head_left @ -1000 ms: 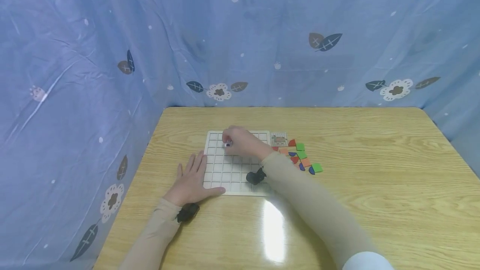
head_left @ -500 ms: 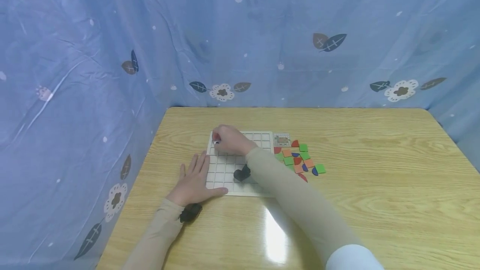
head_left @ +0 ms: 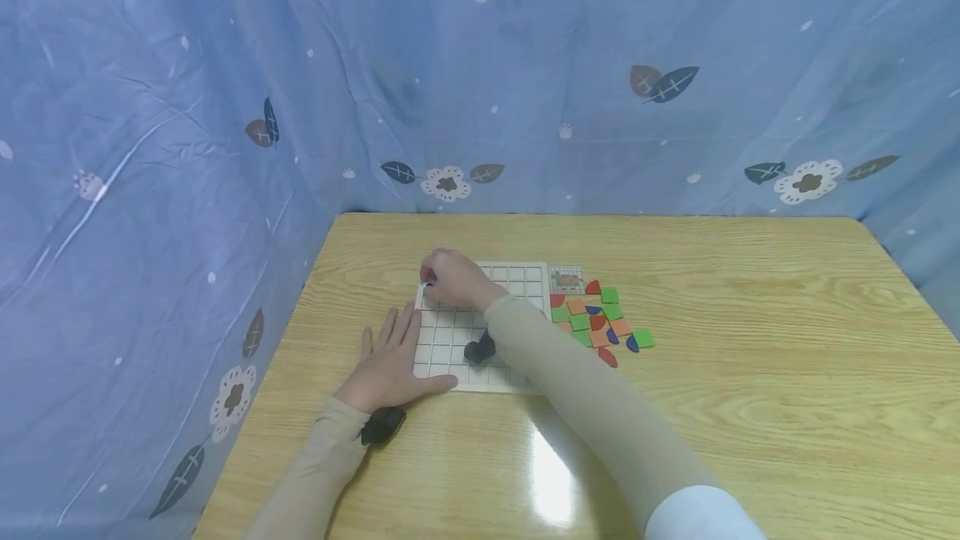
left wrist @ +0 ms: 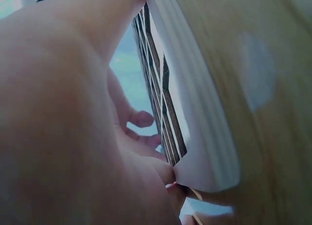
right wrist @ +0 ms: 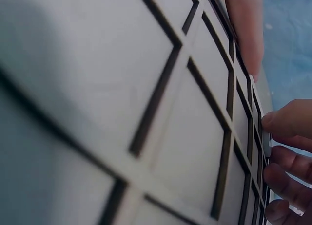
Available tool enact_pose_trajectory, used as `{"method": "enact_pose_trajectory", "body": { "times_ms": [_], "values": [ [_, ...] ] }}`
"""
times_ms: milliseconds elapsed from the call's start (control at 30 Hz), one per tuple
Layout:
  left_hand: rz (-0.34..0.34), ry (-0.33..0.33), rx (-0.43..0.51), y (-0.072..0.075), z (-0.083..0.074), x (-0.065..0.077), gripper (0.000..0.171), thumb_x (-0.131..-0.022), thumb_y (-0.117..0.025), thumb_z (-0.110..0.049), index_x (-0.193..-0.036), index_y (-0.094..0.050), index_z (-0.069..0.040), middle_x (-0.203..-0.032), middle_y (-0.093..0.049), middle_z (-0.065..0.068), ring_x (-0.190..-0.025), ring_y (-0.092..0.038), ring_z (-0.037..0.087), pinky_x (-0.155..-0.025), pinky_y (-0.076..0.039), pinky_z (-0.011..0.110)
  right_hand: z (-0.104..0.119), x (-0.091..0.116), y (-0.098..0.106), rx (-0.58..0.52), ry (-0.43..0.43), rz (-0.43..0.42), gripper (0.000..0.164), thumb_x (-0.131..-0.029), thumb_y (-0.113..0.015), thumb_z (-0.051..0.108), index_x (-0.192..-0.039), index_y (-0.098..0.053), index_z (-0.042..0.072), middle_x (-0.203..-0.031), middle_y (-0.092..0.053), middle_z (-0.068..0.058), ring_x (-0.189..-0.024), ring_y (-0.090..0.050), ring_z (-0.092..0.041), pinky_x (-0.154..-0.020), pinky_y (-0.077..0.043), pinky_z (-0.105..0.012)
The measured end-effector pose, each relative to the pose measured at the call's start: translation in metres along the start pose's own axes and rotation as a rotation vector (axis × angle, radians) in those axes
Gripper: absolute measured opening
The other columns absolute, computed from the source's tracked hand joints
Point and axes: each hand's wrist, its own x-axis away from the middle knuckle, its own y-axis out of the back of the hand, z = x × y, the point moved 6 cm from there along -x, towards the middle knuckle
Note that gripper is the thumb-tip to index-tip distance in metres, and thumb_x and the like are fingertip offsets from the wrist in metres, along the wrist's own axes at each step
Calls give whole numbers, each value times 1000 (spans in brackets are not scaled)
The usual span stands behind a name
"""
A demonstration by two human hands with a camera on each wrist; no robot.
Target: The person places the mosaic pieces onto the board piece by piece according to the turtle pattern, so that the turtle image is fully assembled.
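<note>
A white grid board [head_left: 442, 354] with raised lines lies on the table. My left hand [head_left: 384, 372] rests spread at its left side, fingers along the left edge and thumb on the front edge. Over the board's far left corner, my right hand [head_left: 454, 280] pinches a small tile [head_left: 430, 283], of which a white and dark blue bit shows. The right wrist view has the right hand's fingertips [right wrist: 282, 119] at the grid's edge around a pale tile [right wrist: 266, 143]. Its face is mostly hidden. In the left wrist view the left hand [left wrist: 63, 108] touches the board's rim [left wrist: 204, 113].
Right of the board lie loose flat pieces: green squares [head_left: 643, 338], orange squares [head_left: 620, 327], red quarter-rounds [head_left: 608, 357] and blue half-rounds [head_left: 633, 344]. A small picture card [head_left: 567, 280] is beside the board's far right corner. A blue curtain [head_left: 525, 90] borders the wooden table [head_left: 750, 315].
My right hand has moved left across the board to its far left corner, still pinching the tile. More of the coloured pieces show now. The left hand has stayed at the edge.
</note>
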Motion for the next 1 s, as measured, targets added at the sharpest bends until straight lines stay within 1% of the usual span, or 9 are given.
{"method": "enact_pose_trajectory", "body": {
  "times_ms": [200,400,500,633,800,900,1000],
  "values": [
    [-6,-4,-8,0,0,0,128,-84,-67,-77,-166,-9,2,-176,2,18,-161,1,44,-119,0,78,-3,3,1,-19,-10,-3,17,-94,-72,13,-110,-76,6,-109,-71,-6,-102,-67,-21,-96,-56,-34],
    [-7,-6,-4,0,0,1,128,-84,-67,-77,-166,-9,1,-176,1,18,-161,1,44,-119,0,78,-5,4,0,-26,-6,-1,18,-98,-66,14,-111,-77,8,-113,-72,-6,-110,-68,-22,-102,-54,-35],
    [-12,-10,4,1,0,1,128,-84,-68,-77,-166,-9,2,-176,1,18,-161,1,45,-119,0,79,-6,4,1,-31,-5,-6,21,-99,-65,14,-115,-76,8,-116,-72,-6,-113,-68,-23,-103,-54,-36],
    [-6,-9,5,1,0,0,128,-84,-68,-76,-166,-9,2,-176,2,18,-161,2,45,-119,0,79,-7,7,2,-49,-14,-6,26,-98,-67,17,-122,-74,9,-119,-70,-6,-115,-67,-23,-103,-54,-37],
    [-3,-7,1,1,1,0,127,-85,-67,-76,-166,-9,2,-175,1,18,-161,2,45,-118,0,79,-6,11,4,-75,-6,-6,27,-97,-69,16,-122,-74,8,-119,-68,-7,-110,-67,-23,-102,-54,-38],
    [-6,-7,0,1,1,0,126,-85,-68,-76,-166,-9,2,-175,1,18,-161,2,44,-118,0,79,-5,13,5,-81,9,-4,28,-97,-69,17,-123,-74,8,-118,-68,-7,-104,-66,-21,-98,-55,-37],
    [-10,-5,-1,1,1,0,127,-85,-68,-76,-166,-9,2,-176,1,18,-161,2,44,-118,-1,80,-5,17,7,-73,29,-4,31,-97,-70,21,-124,-73,7,-117,-67,-6,-102,-64,-19,-97,-55,-35]
  ]
}}
